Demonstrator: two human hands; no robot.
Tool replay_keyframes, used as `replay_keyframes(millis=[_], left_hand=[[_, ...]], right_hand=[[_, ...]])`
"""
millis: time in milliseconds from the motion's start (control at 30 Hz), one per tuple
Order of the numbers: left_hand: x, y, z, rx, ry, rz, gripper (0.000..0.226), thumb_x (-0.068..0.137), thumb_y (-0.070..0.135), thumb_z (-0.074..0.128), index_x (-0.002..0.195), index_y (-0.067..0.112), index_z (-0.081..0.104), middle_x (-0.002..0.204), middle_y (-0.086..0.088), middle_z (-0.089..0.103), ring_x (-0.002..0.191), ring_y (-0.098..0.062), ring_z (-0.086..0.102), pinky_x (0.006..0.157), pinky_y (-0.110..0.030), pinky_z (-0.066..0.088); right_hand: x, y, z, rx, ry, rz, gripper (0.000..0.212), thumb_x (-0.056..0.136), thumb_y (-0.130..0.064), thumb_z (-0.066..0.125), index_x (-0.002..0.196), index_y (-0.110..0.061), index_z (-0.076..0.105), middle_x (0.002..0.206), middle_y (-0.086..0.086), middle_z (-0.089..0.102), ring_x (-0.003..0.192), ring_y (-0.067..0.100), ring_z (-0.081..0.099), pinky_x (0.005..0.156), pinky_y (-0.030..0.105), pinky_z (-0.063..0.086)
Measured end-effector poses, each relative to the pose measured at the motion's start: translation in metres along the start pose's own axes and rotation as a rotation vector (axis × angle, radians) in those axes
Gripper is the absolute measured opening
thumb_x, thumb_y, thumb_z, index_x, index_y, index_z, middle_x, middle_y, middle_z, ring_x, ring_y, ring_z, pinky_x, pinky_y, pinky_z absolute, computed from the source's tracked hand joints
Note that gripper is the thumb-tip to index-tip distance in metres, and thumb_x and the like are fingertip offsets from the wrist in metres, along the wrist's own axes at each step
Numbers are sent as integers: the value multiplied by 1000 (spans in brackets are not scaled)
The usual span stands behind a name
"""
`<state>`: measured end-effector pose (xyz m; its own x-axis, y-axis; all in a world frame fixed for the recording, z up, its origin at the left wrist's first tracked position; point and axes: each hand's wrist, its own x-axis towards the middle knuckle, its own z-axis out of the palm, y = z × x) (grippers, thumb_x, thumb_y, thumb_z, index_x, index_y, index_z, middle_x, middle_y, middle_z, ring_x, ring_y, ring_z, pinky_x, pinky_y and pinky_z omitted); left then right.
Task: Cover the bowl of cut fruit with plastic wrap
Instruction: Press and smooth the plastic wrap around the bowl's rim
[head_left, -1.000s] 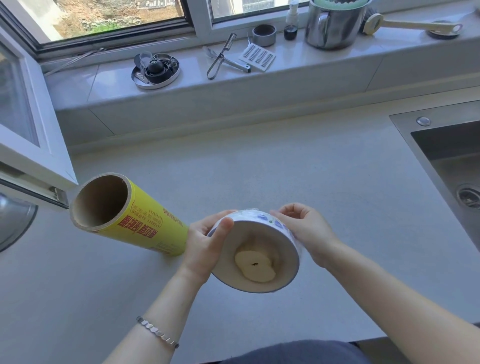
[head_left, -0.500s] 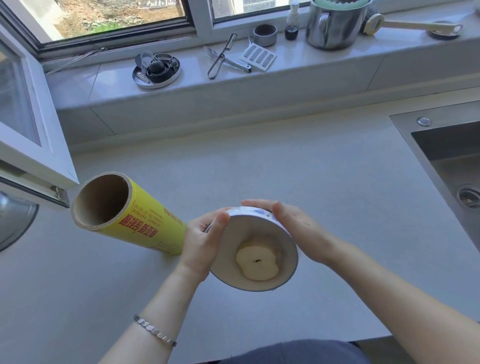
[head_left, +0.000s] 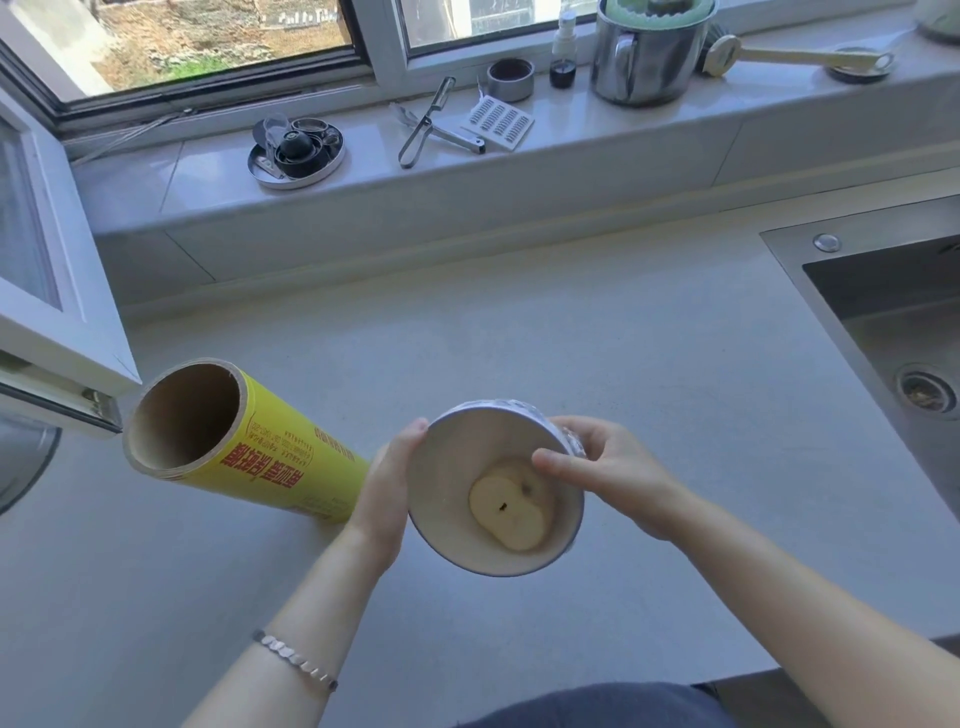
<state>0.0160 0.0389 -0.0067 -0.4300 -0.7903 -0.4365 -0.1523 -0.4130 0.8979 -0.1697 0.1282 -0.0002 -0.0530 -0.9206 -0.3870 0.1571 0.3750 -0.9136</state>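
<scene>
The white ceramic bowl (head_left: 447, 493) with a pale cut fruit slice (head_left: 511, 506) is held tilted above the grey surface (head_left: 623, 364). The left hand (head_left: 384, 488) and right hand (head_left: 613, 473) both grip its sides with curled fingers. The yellow plastic-wrap roll (head_left: 291, 462) lies just beside the left hand, its long axis running leftwards.

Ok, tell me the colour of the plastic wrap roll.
The roll is yellow with red lettering; head view shows it best.

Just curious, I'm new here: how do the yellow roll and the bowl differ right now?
The yellow roll lies on its side on the counter; the bowl is held tilted by the left hand and right hand. The roll's tube is empty; the bowl holds a fruit slice. Both show round openings.
</scene>
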Motion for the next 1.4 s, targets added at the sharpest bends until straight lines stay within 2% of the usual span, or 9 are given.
replay_keyframes(millis=[133, 233, 367, 433, 567, 733, 833, 1000, 1400], left_hand=[[6, 22, -1, 289, -197, 78, 43, 72, 51, 49, 91, 20, 71, 98, -3, 71, 90, -11, 64, 78, -22, 49], [7, 25, 5, 438, -234, 111, 55, 62, 64, 50, 87, 20, 71, 97, -5, 72, 88, -13, 64, 81, -30, 48], [3, 18, 6, 351, -146, 157, 73, 63, 64, 50, 81, -5, 64, 80, -8, 56, 75, -15, 51, 70, -32, 37], [0, 13, 8, 300, -93, 160, 58, 68, 58, 55, 71, 2, 67, 72, -5, 56, 69, -12, 51, 65, -28, 38], [-7, 9, 11, 313, -102, 173, 21, 66, 52, 59, 67, 36, 73, 70, 21, 72, 69, 5, 63, 66, -11, 48], [-11, 6, 12, 362, -123, 189, 29, 61, 58, 56, 72, 38, 72, 77, 21, 73, 77, 2, 65, 72, -14, 49], [-12, 4, 11, 392, -124, 191, 26, 60, 58, 57, 73, 42, 71, 78, 23, 73, 79, 1, 65, 76, -18, 50], [-16, 3, 9, 385, -138, 193, 21, 58, 57, 57, 71, 46, 70, 75, 26, 71, 76, 5, 64, 74, -15, 50], [-17, 2, 12, 443, -232, 185, 35, 61, 56, 56, 81, 30, 71, 78, 11, 72, 75, -4, 63, 72, -18, 48]], right_hand=[[3, 1, 2, -82, -11, 51, 42, 63, -30, 73, 103, -19, 67, 93, 1, 72, 85, 11, 68, 79, 25, 55], [4, -3, 6, -121, -59, 63, 47, 62, -32, 73, 105, -16, 66, 94, 1, 72, 87, 11, 67, 82, 27, 54], [6, -13, 1, -147, -41, 105, 49, 65, -49, 72, 100, -14, 66, 85, -3, 68, 76, 5, 64, 72, 16, 51], [7, -18, -5, -105, -21, 172, 52, 68, -54, 61, 92, -8, 67, 81, 0, 65, 71, 6, 62, 74, 19, 52], [11, -26, -13, -165, -100, 347, 27, 82, -36, 62, 82, -10, 66, 82, 2, 66, 80, 10, 63, 73, 21, 52], [18, -34, -17, -124, -163, 505, 15, 80, -20, 67, 88, -8, 66, 85, 5, 66, 76, 13, 61, 74, 21, 54], [22, -39, -17, 75, -121, 548, 7, 83, -6, 62, 90, -7, 63, 76, 6, 66, 59, 9, 63, 60, 17, 56], [21, -36, -17, 341, -200, 593, 15, 89, -2, 48, 98, 1, 61, 82, 15, 66, 60, 13, 63, 57, 19, 56], [28, -52, -21, -253, -478, 693, 14, 75, -20, 68, 82, -8, 65, 56, -6, 60, 53, 4, 50, 54, 13, 46]])
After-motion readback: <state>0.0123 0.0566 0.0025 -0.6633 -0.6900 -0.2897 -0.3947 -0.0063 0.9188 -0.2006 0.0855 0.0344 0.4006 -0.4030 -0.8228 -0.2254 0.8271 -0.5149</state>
